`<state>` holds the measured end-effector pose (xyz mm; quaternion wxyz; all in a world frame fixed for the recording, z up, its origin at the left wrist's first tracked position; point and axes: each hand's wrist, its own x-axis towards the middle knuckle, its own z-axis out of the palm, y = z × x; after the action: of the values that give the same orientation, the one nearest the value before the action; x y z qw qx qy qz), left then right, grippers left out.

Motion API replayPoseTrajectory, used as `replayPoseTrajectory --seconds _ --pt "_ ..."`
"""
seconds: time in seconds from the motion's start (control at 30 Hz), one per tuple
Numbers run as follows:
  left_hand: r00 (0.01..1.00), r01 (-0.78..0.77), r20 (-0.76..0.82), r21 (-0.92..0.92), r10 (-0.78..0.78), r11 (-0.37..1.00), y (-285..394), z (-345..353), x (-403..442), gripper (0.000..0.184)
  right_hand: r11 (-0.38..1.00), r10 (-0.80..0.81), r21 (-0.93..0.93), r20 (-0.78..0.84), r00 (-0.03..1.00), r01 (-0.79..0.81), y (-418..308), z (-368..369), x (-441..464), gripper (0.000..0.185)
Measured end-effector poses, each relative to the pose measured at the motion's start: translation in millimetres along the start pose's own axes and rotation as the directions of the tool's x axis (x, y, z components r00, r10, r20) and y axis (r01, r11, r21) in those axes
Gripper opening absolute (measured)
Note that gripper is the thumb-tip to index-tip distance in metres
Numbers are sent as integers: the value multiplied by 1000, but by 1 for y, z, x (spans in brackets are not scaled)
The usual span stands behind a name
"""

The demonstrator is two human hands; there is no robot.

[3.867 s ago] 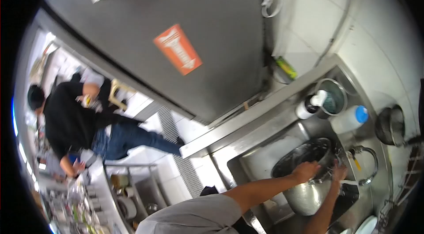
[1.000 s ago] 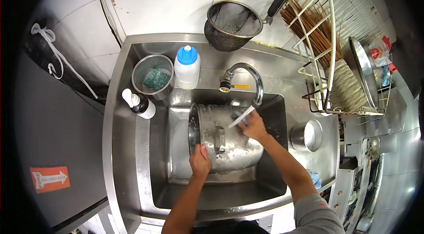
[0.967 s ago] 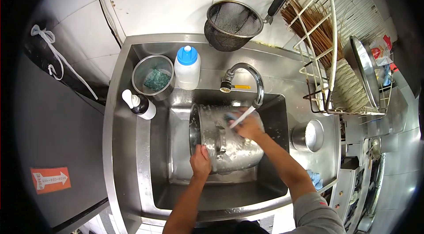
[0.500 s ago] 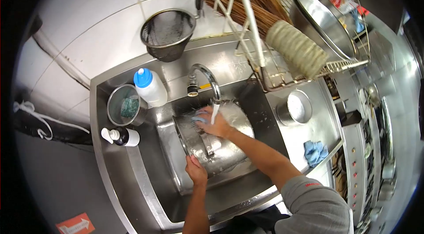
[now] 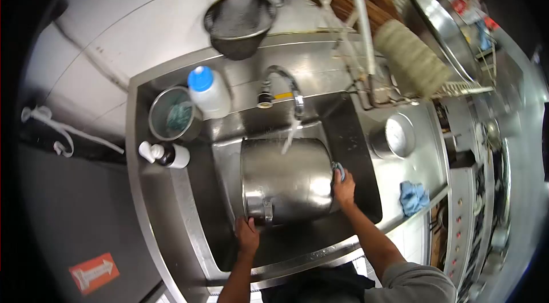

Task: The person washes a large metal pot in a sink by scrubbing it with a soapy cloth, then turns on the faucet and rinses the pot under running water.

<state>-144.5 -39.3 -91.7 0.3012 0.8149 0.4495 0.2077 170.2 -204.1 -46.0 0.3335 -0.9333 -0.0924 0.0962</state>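
Note:
A large steel stockpot [image 5: 291, 180] lies on its side in the sink [image 5: 309, 243], its rim facing left. My left hand [image 5: 247, 235] is closed on the rim at the lower left, close to the pot's handle [image 5: 267, 210]. At the pot's base on the right, my right hand [image 5: 344, 189] presses a blue cloth [image 5: 339, 170] against the metal; part of the cloth is hidden by the fingers. Water from the curved faucet [image 5: 297, 97] runs onto the upper side of the pot.
Behind the left ledge stand a white bottle with a blue cap [image 5: 210, 94], a steel container with a green scrubber [image 5: 166, 111] and a pump bottle [image 5: 171, 155]. Right of the sink are a steel pot [image 5: 394, 137] and another blue cloth [image 5: 413, 197]. A wire rack [image 5: 366, 34] overhangs the back.
The stockpot has turned, its handle moving from the top toward me. My right hand went with the cloth from the pot's side to its base. My left hand stays at the rim.

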Motion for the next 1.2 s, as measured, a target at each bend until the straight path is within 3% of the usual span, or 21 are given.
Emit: replayPoseTrajectory --seconds 0.03,0.1,0.17,0.23,0.33,0.4,0.43,0.47,0.5,0.57,0.63,0.7,0.73,0.8,0.87,0.93,1.03,1.13,1.2 --pt "997 -32 71 65 27 997 5 -11 16 35 994 97 -60 78 992 -93 1 6 21 42" --pt "967 205 163 -49 -195 977 68 -40 88 36 993 -117 26 63 991 116 -30 15 47 40" --pt "988 143 54 -20 -142 989 61 -24 118 37 946 -319 61 16 948 317 -62 27 42 36" --pt "982 177 71 -47 -173 983 65 -24 129 39 809 -573 -88 101 813 581 -103 38 29 34" --pt "981 173 106 -83 -164 981 76 -27 153 42 866 -447 -117 250 859 485 -142 92 49 29" --pt "978 172 132 -96 -158 980 74 -21 160 44 356 -741 -339 465 484 871 -120 169 109 25" --pt "975 190 135 -93 -176 977 75 -19 165 44 381 -667 -362 530 524 851 -153 173 107 23" --pt "962 219 187 -104 -197 970 77 -20 172 44 824 -445 -212 332 831 526 -177 176 90 23" --pt "947 244 243 -112 -211 963 77 -21 176 44 825 -439 -213 342 831 524 -195 163 68 23" --pt "935 273 275 -158 -223 949 75 -20 177 45 786 -606 30 233 760 617 -211 132 17 30" --pt "931 287 292 -217 -219 933 72 -18 179 46 535 -845 149 119 522 832 -178 117 -30 39" --pt "939 243 301 -233 -167 942 66 -15 180 48 425 -827 -26 396 400 905 -160 75 -65 46" --pt "943 223 290 -190 -162 956 64 -12 179 47 422 -828 -32 393 400 906 -157 68 -57 46" --pt "954 223 248 -216 -168 951 66 -15 177 46 293 -865 -25 418 276 956 -151 62 -36 45" --pt "960 235 210 -233 -187 944 66 -21 167 44 562 -770 -113 288 569 819 -158 89 7 43" --pt "974 161 175 -98 -142 982 68 -28 155 43 795 -463 -327 216 860 510 -153 110 56 42" --pt "973 172 175 -122 -149 978 44 -18 127 43 855 -378 -296 206 902 426 -141 113 69 47" --pt "962 203 237 -296 -134 933 32 -14 131 46 712 -661 -204 127 740 671 -159 97 -7 39" --pt "956 206 277 -407 -94 890 30 -10 140 47 508 -846 17 196 495 861 -162 97 -54 47"
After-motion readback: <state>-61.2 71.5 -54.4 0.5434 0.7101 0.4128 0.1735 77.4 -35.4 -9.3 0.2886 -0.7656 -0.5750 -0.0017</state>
